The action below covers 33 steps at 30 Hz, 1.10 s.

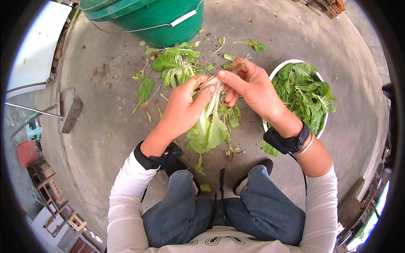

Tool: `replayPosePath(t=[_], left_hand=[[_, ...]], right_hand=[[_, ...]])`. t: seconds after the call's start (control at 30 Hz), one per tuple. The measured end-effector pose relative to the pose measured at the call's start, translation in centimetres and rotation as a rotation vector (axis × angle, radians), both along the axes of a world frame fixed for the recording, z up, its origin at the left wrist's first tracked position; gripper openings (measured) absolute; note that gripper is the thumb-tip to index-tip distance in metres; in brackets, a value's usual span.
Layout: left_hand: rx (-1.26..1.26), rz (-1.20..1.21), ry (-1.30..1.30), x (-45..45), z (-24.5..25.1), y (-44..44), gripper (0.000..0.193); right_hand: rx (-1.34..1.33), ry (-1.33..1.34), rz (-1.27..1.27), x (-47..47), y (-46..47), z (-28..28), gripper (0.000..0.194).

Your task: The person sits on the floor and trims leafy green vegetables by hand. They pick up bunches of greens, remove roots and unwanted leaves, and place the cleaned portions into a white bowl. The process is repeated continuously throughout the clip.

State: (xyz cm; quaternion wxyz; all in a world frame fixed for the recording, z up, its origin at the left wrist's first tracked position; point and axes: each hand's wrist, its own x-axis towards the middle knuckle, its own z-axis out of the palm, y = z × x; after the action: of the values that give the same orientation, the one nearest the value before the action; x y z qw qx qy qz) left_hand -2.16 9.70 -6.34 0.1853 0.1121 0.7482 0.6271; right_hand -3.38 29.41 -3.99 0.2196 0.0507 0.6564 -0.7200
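Observation:
Between my hands hangs a leafy green plant (209,126) with white stems, its leaves pointing down towards my feet. My left hand (186,107) pinches the stems near their base between thumb and fingers. My right hand (250,85) grips the root end, where soil clings to the roots (235,66). On the concrete floor beyond my hands lies a heap of similar greens (177,64). To the right, a round white container (277,70) holds a pile of leafy greens (303,91), partly hidden behind my right forearm.
A green bucket (164,28) with a wire handle stands at the top. Loose leaves, such as one at upper right (258,46), and soil crumbs (102,71) lie on the floor. A broom (72,115) is at the left, near small stools and wooden frames.

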Motion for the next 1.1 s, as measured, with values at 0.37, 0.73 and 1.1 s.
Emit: replayPosePath(t=[0.37, 0.73, 1.1], left_hand=[[0.469, -0.124, -0.502, 1.0, -0.9, 1.0, 0.040], [0.127, -0.103, -0.135, 1.9, -1.1, 1.9, 0.019], [-0.656, -0.489, 1.073, 0.6, 1.4, -1.2, 0.006]], right_hand=[[0.124, 0.302, 0.178, 0.6, 0.5, -1.3, 0.032], [0.709, 0.435, 0.212, 1.9, -0.4, -1.4, 0.034], [-0.232, -0.540, 0.664, 4.9, 4.0, -4.5, 0.041]])
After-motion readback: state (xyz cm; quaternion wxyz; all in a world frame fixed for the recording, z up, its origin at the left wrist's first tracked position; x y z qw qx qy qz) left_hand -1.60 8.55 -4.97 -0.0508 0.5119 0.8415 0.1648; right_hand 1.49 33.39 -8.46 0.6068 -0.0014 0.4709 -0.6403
